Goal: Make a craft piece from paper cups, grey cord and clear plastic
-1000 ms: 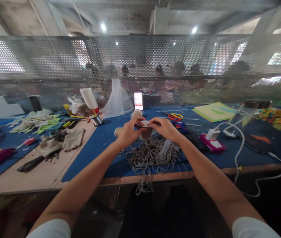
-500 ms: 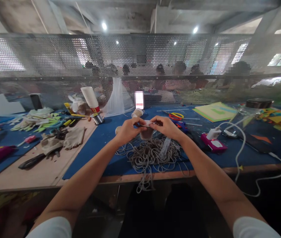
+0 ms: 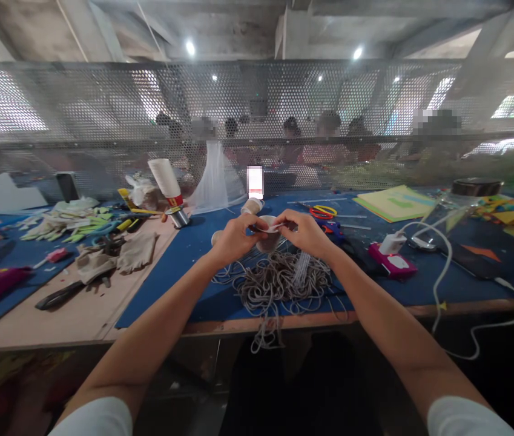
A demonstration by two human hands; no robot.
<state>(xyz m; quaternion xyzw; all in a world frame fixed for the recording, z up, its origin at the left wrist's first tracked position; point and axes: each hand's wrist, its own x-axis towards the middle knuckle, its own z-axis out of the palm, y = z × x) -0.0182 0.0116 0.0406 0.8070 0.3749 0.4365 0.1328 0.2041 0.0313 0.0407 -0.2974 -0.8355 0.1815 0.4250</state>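
Note:
Above the middle of the table I hold a small grey-beige cup point(image 3: 267, 243) by its near rim. My left hand point(image 3: 240, 237) pinches the rim from the left, thumb and fingertips pressed together. From the right, my right hand point(image 3: 306, 233) pinches at a thin white edge or strip point(image 3: 272, 229) on the rim; which of the two it is I cannot tell. Below the cup lies a tangled heap of grey cord point(image 3: 279, 281), with loops hanging over the table edge. Another beige cup-like piece point(image 3: 253, 206) lies just behind my hands.
A leaning stack of paper cups point(image 3: 166, 178) and work gloves point(image 3: 136, 253) are on the left. Yellow-and-red-handled scissors point(image 3: 323, 212), a blue glue gun point(image 3: 330, 229), a magenta power strip point(image 3: 393, 260) and a white cable point(image 3: 442, 275) lie to the right. A lit phone point(image 3: 255, 181) stands behind.
The cup has tipped slightly, so more of its opening shows. Both hands keep their pinch at the rim, with the right fingers shifted a little. The cord heap stays put.

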